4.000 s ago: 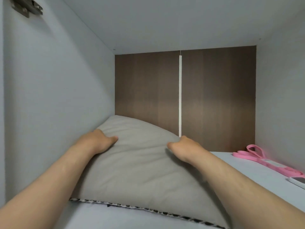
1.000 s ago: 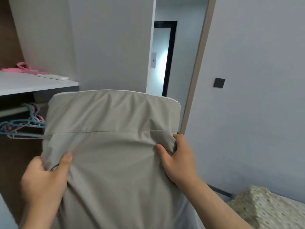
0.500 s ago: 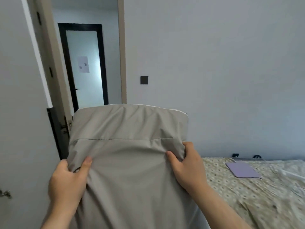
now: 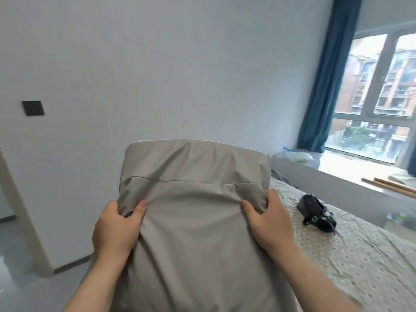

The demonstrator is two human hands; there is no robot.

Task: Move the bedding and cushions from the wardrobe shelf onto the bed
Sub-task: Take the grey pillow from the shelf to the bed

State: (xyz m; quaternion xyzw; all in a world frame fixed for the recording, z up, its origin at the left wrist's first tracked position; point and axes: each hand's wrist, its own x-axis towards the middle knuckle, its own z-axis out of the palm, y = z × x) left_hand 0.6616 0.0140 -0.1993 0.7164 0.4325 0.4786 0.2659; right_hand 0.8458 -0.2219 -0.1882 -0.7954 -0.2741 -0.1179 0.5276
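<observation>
A grey cushion (image 4: 193, 176) is held upright in front of me, filling the middle of the view. My left hand (image 4: 116, 228) grips its left edge, thumb on the front and fingers behind. My right hand (image 4: 269, 221) grips the right edge the same way. The bed (image 4: 351, 262), covered with a pale dotted sheet, lies to the right, below and behind the cushion. The cushion hides the bed's near left part. The wardrobe is out of view.
A black bag (image 4: 316, 209) lies on the bed near the window side. A window sill (image 4: 351, 176) with wooden sticks (image 4: 389, 186) runs behind the bed, beside a blue curtain (image 4: 324, 86). A dark wall switch (image 4: 33, 108) sits at left above grey floor (image 4: 33, 287).
I pulled the cushion off the wardrobe shelf and turned right with it; the view swung from the wardrobe past the doorway to the bed and window. Both hands keep their grip.
</observation>
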